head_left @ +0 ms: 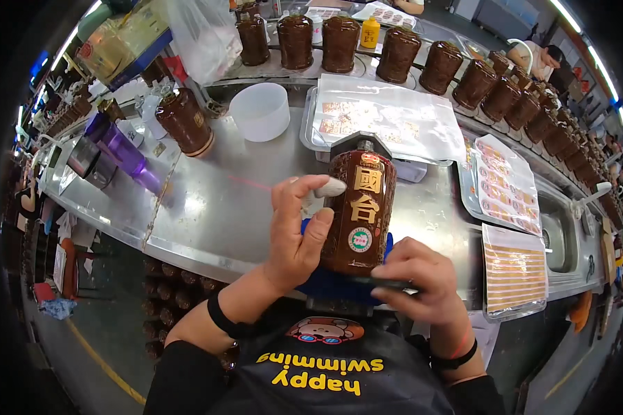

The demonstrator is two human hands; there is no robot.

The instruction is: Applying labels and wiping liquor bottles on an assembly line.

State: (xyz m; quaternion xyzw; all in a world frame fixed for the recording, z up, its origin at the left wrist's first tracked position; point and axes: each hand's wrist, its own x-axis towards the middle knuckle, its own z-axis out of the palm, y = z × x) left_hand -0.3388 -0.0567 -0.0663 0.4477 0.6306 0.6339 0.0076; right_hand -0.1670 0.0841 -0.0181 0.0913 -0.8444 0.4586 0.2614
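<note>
A dark brown glazed bottle (349, 235) with gold raised characters and a round green-and-white sticker leans in front of me. Its neck end points away, against a dark angular holder (364, 137), and blue cloth (325, 287) lies under its base. My left hand (296, 232) is beside the bottle's left side, thumb and index finger apart, with a pale finger cot on the index finger. Nothing shows between its fingers. At the bottle's lower right edge, my right hand (422, 280) grips a thin dark flat tool (393, 283); its far end is hard to make out.
Steel worktable (208, 200) around me. A white plastic tub (259, 112), brown bottle (185, 121) and purple cup (124, 149) stand left. Sticker sheets (502, 183) and a striped label sheet (514, 270) lie right, near a sink (559, 235). Several bottles (340, 45) line the back.
</note>
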